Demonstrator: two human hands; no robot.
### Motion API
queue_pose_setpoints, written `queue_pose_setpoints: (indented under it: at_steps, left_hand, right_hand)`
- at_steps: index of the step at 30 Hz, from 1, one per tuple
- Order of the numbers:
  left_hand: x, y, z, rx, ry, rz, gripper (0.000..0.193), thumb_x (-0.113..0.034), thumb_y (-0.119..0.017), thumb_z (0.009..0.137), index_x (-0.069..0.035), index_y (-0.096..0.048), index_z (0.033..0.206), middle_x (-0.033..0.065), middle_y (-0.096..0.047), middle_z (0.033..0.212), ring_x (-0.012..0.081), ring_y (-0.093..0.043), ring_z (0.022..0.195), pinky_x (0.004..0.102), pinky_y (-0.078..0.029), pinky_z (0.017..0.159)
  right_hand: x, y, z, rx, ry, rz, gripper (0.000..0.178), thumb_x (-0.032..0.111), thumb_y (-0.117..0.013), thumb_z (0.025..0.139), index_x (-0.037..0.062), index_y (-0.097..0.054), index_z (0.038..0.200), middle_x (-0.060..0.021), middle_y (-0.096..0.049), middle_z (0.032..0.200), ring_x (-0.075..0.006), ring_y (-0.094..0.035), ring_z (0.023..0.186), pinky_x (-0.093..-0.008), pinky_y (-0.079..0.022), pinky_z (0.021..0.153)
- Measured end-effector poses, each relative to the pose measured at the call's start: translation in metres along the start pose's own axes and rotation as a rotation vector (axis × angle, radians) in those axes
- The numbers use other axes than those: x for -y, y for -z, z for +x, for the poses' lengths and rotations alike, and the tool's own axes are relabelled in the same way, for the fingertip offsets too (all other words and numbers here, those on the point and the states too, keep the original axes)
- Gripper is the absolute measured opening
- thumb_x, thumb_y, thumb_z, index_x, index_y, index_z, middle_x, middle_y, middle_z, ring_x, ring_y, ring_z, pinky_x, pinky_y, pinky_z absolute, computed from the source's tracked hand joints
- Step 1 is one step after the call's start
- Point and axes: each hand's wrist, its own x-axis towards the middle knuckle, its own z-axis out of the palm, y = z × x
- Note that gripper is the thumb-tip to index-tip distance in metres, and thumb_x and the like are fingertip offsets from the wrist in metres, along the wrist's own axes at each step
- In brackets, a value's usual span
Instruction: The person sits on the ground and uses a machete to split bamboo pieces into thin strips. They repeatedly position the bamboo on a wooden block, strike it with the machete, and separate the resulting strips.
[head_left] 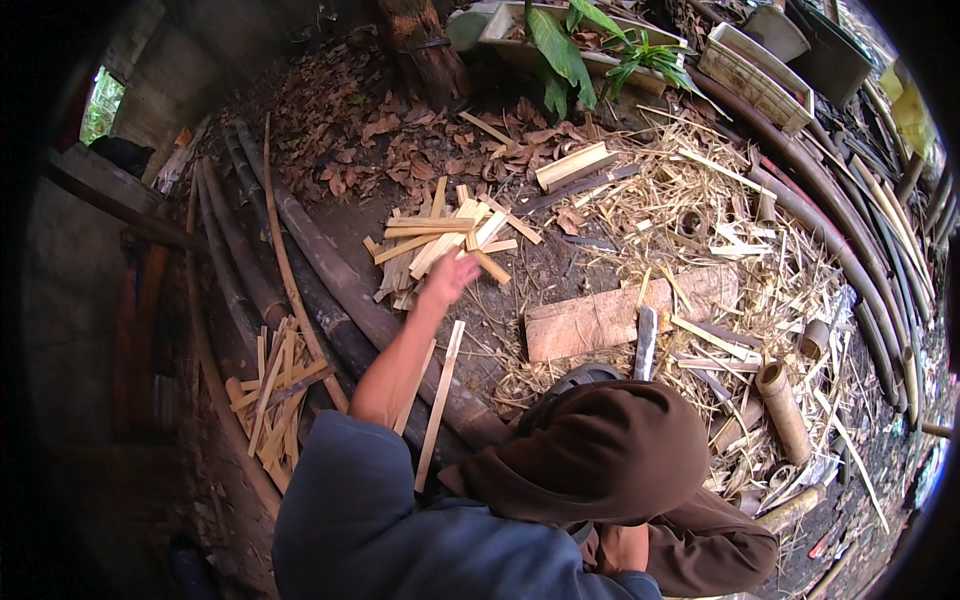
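My left hand [456, 277] reaches out over the near edge of a pile of split bamboo strips [440, 232]. Its fingers look stretched and apart, slightly blurred, and nothing shows in its grip. Of my right arm only a short bare stretch of forearm [625, 548] is visible; the hand itself is hidden behind brown cloth [610, 450] over what looks like my bent knee. Just beyond the knee, a flat grey blade-like piece [647, 342] stands against a reddish wooden block [600, 318]. Whether anything holds it is hidden.
Long dark bamboo poles [330, 265] run along the left, beside another strip bundle [275, 395]. Shavings [640, 210] and a cut bamboo tube [785, 412] lie to the right. Dry leaves [350, 140], a tree trunk [425, 55] and a planter [500, 28] stand at the back.
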Motion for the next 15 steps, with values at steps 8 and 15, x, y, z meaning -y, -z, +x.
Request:
queue_pose_setpoints:
  at_steps: [8,15]
  left_hand:
    - [0.160,-0.089,-0.094,0.616,0.285,0.470,0.031,-0.027,-0.057,0.096,-0.001,-0.057,0.114,0.0140,-0.065,0.104,0.0205,-0.064,0.092,0.0353,-0.054,0.083]
    - [0.246,-0.174,-0.125,1.379,0.221,0.855,0.035,-0.033,-0.056,0.098,-0.001,-0.062,0.112,0.0084,-0.066,0.105,0.0147,-0.064,0.090,0.0307,-0.052,0.081]
  right_hand:
    - [-0.016,-0.001,-0.008,-0.046,0.001,-0.034,0.033,0.032,-0.059,0.090,0.0082,-0.063,0.112,-0.0186,-0.059,0.100,-0.0341,-0.061,0.090,-0.0447,-0.050,0.079]
    - [-0.047,-0.019,-0.009,-0.113,0.030,-0.025,0.031,0.028,-0.060,0.088,0.0074,-0.064,0.110,-0.0196,-0.057,0.102,-0.0366,-0.060,0.092,-0.0461,-0.050,0.080]
